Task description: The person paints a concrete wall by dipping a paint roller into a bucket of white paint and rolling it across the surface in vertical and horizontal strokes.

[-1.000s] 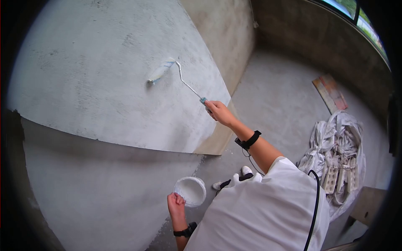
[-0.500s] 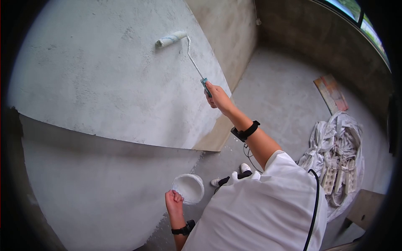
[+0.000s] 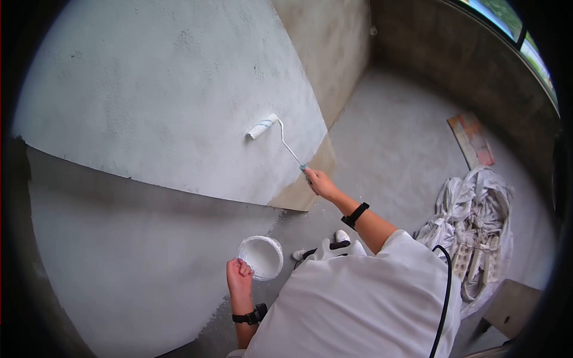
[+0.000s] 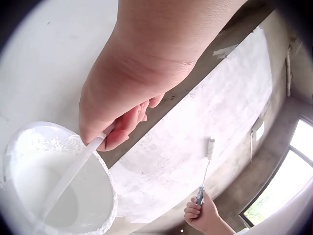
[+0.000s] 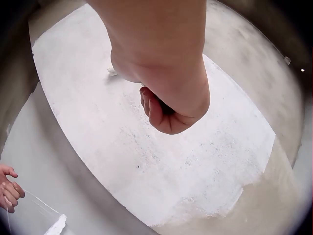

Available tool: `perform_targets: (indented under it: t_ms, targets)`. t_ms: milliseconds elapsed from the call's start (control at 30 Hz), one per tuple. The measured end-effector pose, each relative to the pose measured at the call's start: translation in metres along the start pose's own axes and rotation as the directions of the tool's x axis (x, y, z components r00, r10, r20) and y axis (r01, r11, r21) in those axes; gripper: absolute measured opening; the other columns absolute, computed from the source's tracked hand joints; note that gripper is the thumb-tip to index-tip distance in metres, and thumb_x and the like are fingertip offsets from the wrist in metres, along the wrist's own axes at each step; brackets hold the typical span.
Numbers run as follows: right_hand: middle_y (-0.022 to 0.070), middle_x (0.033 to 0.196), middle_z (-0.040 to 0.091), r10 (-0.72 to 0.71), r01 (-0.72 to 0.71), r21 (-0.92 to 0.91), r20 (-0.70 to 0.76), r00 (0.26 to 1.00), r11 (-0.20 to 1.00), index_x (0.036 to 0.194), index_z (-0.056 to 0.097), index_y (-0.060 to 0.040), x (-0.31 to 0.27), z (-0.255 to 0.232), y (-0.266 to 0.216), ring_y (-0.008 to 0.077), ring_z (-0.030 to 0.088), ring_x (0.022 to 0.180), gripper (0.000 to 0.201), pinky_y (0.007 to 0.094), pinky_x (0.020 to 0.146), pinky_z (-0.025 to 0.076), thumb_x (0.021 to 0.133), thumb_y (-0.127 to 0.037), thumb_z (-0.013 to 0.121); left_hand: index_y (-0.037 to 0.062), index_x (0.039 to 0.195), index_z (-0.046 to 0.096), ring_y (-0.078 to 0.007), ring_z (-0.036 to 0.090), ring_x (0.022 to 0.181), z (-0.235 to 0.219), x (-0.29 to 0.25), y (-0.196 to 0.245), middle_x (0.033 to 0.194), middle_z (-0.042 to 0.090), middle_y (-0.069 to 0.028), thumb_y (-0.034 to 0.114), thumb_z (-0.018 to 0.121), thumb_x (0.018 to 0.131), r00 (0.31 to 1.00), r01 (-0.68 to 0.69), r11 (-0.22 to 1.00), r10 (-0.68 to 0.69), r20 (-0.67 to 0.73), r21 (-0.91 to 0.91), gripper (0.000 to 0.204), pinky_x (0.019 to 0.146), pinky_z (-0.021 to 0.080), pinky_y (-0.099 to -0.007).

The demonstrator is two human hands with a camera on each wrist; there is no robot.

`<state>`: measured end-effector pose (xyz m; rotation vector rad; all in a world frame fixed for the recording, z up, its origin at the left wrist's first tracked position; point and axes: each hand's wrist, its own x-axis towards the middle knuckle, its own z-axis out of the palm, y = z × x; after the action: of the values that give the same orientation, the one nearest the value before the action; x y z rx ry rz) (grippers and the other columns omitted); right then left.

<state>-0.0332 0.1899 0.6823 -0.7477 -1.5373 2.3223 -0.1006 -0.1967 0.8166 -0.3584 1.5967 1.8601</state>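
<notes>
My right hand (image 3: 321, 184) grips the handle of a paint roller, its fingers curled round the blue-green grip (image 4: 200, 195). The white roller sleeve (image 3: 262, 127) with bluish stripes lies against the whitened wall (image 3: 149, 107), near its right side. Low on the left, my left hand (image 3: 240, 273) holds a white bucket (image 3: 280, 261) by its handle. In the left wrist view the curled fingers close round that pale plastic handle (image 4: 73, 172), and white paint shows inside the bucket. Most of the roller is hidden behind the hand in the right wrist view.
A bare brownish strip of wall (image 3: 319, 173) borders the white area. On the floor at right lie a reddish board (image 3: 471, 140) and a heap of whitish sheeting (image 3: 444, 206). A wooden stool (image 3: 514, 307) stands behind it. The person's shoes (image 3: 341, 236) are beside the bucket.
The roller first went up the wall, then came down and slightly right to where it is now. The left hand and bucket shifted slightly up and left in the head view.
</notes>
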Motion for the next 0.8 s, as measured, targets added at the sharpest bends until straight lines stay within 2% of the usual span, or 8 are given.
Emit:
perform_targets:
  t_ms: [67,167,233,300,367,600,700,800]
  targets:
    - [-0.0027,0.059,0.041,-0.145,0.133,-0.145,-0.080,0.986,0.981,0.071,0.047,-0.0088,-0.002,0.001,0.030,0.0091,0.038,0.051,0.053,0.0279,0.047,0.032,0.104,-0.050,0.042,0.0124,0.080,0.048,-0.0105,0.033,0.054,0.001,-0.002,0.002,0.058,0.033,0.0040,0.032,0.052,0.093,1.000,0.022,0.999,-0.022,0.001,-0.035,0.024,0.065,0.034,-0.0303]
    - [-0.0024,0.062,0.044,-0.131,0.104,-0.236,-0.106,0.986,0.966,0.071,0.050,-0.0065,-0.008,-0.002,0.058,0.0087,0.041,0.055,0.053,0.0277,0.052,0.034,0.104,-0.048,0.043,0.0127,0.081,0.048,-0.0104,0.033,0.054,0.007,-0.005,0.004,0.058,0.033,0.0040,0.032,0.052,0.093,1.000,0.027,0.997,-0.026,0.015,-0.074,0.023,0.065,0.034,-0.0303]
    - [-0.0026,0.062,0.044,-0.134,0.108,-0.217,-0.112,0.985,0.970,0.072,0.051,-0.0062,-0.008,0.001,0.056,0.0084,0.041,0.056,0.053,0.0275,0.052,0.034,0.104,-0.047,0.044,0.0130,0.081,0.048,-0.0103,0.033,0.054,0.006,-0.009,0.002,0.058,0.033,0.0040,0.032,0.052,0.093,1.000,0.016,0.996,-0.015,0.011,-0.089,0.023,0.066,0.034,-0.0303]
    - [-0.0027,0.063,0.044,-0.151,0.125,-0.199,-0.119,0.981,0.972,0.072,0.051,-0.0058,-0.003,0.008,0.035,0.0081,0.041,0.057,0.052,0.0273,0.053,0.034,0.104,-0.046,0.045,0.0134,0.082,0.048,-0.0101,0.033,0.055,0.002,-0.008,0.001,0.059,0.033,0.0041,0.032,0.052,0.093,0.999,0.006,0.997,-0.003,0.044,-0.077,0.022,0.066,0.034,-0.0300]
    - [-0.0028,0.062,0.044,-0.237,0.212,-0.168,-0.146,0.961,0.963,0.072,0.051,-0.0057,0.002,0.017,0.000,0.0076,0.040,0.056,0.051,0.0269,0.052,0.033,0.105,-0.044,0.045,0.0135,0.082,0.048,-0.0100,0.033,0.055,-0.002,-0.007,0.000,0.059,0.033,0.0041,0.032,0.052,0.093,0.999,0.008,0.996,-0.005,0.035,-0.089,0.022,0.066,0.034,-0.0299]
    - [-0.0035,0.061,0.043,-0.419,0.392,-0.213,-0.097,0.903,0.895,0.072,0.050,-0.0058,0.031,0.069,-0.096,0.0067,0.038,0.054,0.049,0.0250,0.051,0.032,0.106,-0.040,0.044,0.0142,0.082,0.048,-0.0094,0.033,0.055,-0.019,0.010,-0.010,0.059,0.033,0.0044,0.033,0.052,0.093,0.999,0.037,0.994,-0.034,0.025,-0.103,0.022,0.066,0.034,-0.0296]
    - [-0.0015,0.062,0.044,-0.417,0.408,-0.147,-0.034,0.908,0.901,0.071,0.050,-0.0034,0.031,0.094,-0.123,0.0092,0.039,0.058,0.050,0.0280,0.055,0.035,0.104,-0.041,0.048,0.0144,0.081,0.048,-0.0093,0.034,0.054,-0.031,0.017,-0.014,0.059,0.033,0.0047,0.032,0.052,0.093,0.999,0.049,0.990,-0.046,0.025,-0.136,0.022,0.066,0.034,-0.0294]
    - [-0.0015,0.063,0.044,-0.483,0.484,-0.107,0.041,0.875,0.868,0.072,0.050,-0.0036,0.042,0.120,-0.132,0.0090,0.039,0.059,0.048,0.0283,0.055,0.035,0.104,-0.039,0.048,0.0143,0.080,0.048,-0.0093,0.034,0.054,-0.046,0.027,-0.021,0.058,0.032,0.0049,0.032,0.052,0.093,0.999,0.048,0.984,-0.045,0.017,-0.172,0.023,0.065,0.034,-0.0296]
